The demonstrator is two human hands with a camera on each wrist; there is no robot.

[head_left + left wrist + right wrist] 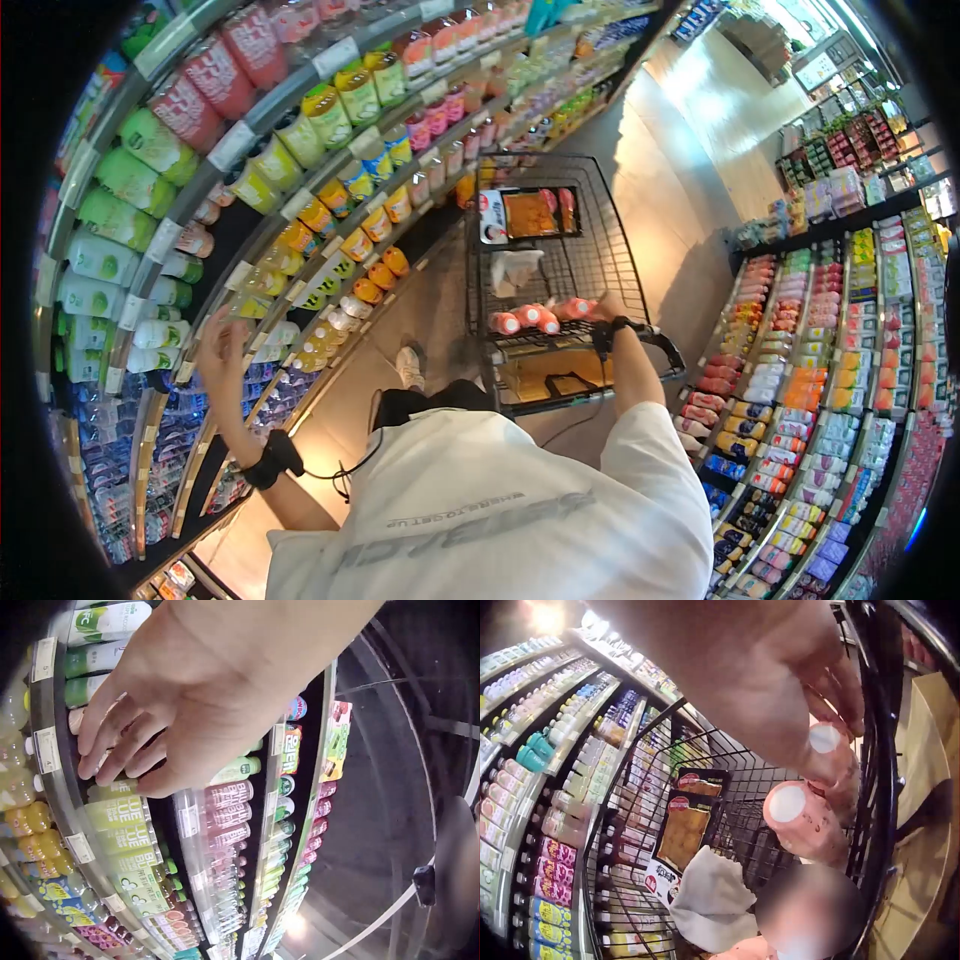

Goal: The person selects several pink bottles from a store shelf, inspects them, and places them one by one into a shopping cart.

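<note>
In the right wrist view, my right hand (780, 675) reaches into the shopping cart, fingers and thumb around a pink bottle (840, 769) with a white cap. Another pink bottle (806, 817) lies beside it, and a blurred patch covers part of the load below. The head view has this hand (607, 306) at the near end of the wire basket (622, 245), by several pink bottles (540, 318). My left hand (187, 697) is raised before the drinks shelf, fingers loosely bent close to the shelf edge. Nothing shows in its grasp.
Flat dark food packs (535, 213) and a crumpled white bag (515, 270) lie in the cart. Drinks shelves (235, 150) curve along the left, and another stocked shelf (790, 400) stands right. The tiled aisle floor (690, 150) runs ahead.
</note>
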